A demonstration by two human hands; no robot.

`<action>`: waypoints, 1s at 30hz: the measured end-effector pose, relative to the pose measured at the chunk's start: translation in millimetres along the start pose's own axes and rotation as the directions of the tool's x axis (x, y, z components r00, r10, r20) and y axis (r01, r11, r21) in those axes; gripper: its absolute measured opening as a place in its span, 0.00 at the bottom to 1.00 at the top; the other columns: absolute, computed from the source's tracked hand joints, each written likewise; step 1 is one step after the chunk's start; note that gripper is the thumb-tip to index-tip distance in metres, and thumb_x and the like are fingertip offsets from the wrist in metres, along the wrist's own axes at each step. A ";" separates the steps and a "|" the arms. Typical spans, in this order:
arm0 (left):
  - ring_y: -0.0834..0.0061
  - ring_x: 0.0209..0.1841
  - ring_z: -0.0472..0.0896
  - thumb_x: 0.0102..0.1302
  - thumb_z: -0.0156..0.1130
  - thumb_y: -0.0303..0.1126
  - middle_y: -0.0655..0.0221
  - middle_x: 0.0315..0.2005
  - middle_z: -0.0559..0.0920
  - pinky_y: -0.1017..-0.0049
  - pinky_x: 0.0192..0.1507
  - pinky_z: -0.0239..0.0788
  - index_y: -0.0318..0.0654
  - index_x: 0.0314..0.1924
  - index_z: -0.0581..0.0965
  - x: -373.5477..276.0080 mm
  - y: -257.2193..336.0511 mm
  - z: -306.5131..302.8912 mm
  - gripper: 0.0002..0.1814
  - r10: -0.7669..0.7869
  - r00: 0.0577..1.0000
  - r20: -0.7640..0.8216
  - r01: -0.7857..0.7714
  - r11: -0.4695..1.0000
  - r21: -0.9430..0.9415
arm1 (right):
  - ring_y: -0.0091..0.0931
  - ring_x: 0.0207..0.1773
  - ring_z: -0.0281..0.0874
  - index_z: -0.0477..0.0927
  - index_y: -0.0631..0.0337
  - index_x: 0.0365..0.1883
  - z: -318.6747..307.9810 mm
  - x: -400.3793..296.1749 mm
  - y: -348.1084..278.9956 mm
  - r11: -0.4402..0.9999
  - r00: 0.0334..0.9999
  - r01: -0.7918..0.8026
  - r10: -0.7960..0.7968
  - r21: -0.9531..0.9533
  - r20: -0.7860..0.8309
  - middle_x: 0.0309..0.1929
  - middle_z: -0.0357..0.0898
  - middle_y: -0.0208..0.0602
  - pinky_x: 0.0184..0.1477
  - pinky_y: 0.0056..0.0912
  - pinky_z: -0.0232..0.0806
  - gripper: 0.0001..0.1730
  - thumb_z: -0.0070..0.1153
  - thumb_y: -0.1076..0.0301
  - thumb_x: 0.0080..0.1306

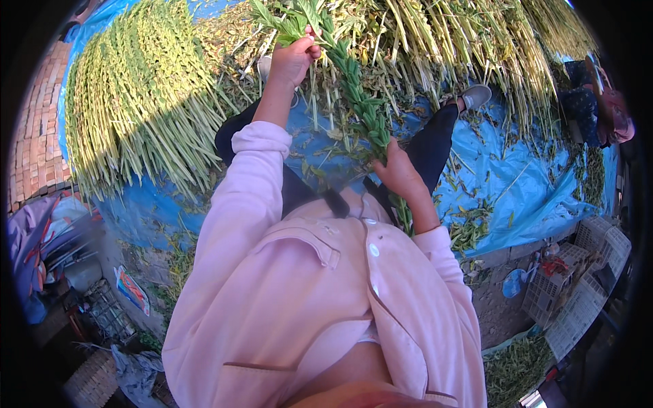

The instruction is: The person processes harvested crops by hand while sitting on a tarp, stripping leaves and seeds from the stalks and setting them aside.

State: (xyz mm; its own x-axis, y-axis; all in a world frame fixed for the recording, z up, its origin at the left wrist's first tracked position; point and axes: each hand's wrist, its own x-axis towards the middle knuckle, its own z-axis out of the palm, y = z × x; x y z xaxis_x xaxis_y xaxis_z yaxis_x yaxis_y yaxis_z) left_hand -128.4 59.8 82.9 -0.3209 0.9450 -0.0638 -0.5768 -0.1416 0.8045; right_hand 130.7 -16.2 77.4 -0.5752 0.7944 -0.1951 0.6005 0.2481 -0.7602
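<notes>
A green sesame stalk (357, 92), thickly set with pods, slants across the space in front of me. My right hand (400, 171) grips its lower part, and the stem's bottom end passes down beside my jacket. Near the top of the stalk, my left hand (298, 58) has its fingers closed on fresh green leaves (285, 23). Whether those leaves are still joined to the stem is hard to tell. Beneath my hands, a blue plastic sheet (316, 127) is strewn with fallen leaves.
Cut stalks lie in a big pile (148, 102) at left and another pile (433, 46) ahead. A person (597, 107) is at the far right. Plastic crates (556, 285) stand at lower right. Bricks (41, 127) border the sheet at left. My shoe (477, 97) rests by the stalks.
</notes>
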 end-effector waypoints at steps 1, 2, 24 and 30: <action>0.80 0.24 0.65 0.53 0.45 0.22 0.68 0.29 0.71 0.78 0.28 0.62 0.35 0.34 0.68 1.4 -1.0 -3.9 0.08 0.006 1.000 0.003 -0.006 1.000 0.028 | 0.48 0.34 0.66 0.57 0.73 0.41 -0.1 0.8 -1.4 1.000 1.000 0.001 -0.001 0.015 0.021 0.27 0.68 0.60 0.35 0.39 0.61 0.24 0.46 0.71 0.47; 0.80 0.23 0.64 0.53 0.45 0.22 0.67 0.30 0.71 0.78 0.28 0.62 0.35 0.35 0.68 2.3 -1.7 -8.8 0.08 0.012 1.000 0.006 -0.012 0.998 0.056 | 0.48 0.34 0.66 0.57 0.73 0.41 0.9 1.5 -0.8 1.000 1.000 -0.007 0.007 0.012 0.024 0.27 0.68 0.60 0.35 0.39 0.61 0.24 0.46 0.71 0.47; 0.77 0.32 0.68 0.51 0.52 0.28 0.68 0.31 0.73 0.76 0.30 0.60 0.41 0.31 0.71 -59.9 -9.1 -17.7 0.06 0.043 0.998 0.035 -0.027 0.924 -0.381 | 0.24 0.26 0.68 0.65 0.65 0.37 -38.6 1.9 17.5 0.627 0.939 -0.293 0.049 0.721 0.339 0.25 0.69 0.34 0.28 0.24 0.63 0.15 0.46 0.75 0.48; 0.76 0.35 0.69 0.53 0.51 0.31 0.67 0.35 0.72 0.72 0.37 0.62 0.41 0.36 0.69 -44.1 -3.6 -8.2 0.09 0.066 0.997 0.026 -0.055 0.955 -0.292 | 0.25 0.24 0.68 0.66 0.65 0.36 -35.0 -1.1 5.9 0.529 0.880 -0.418 0.032 0.739 0.474 0.24 0.69 0.34 0.27 0.24 0.63 0.14 0.45 0.75 0.49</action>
State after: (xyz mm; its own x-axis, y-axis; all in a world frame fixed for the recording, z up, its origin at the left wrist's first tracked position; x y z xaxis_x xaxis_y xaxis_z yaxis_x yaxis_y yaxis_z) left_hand -118.3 16.2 77.9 -0.3385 0.9409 0.0046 -0.7526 -0.2737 0.5988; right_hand 154.3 3.8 94.9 -0.7504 0.4437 -0.4900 0.1478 -0.6099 -0.7786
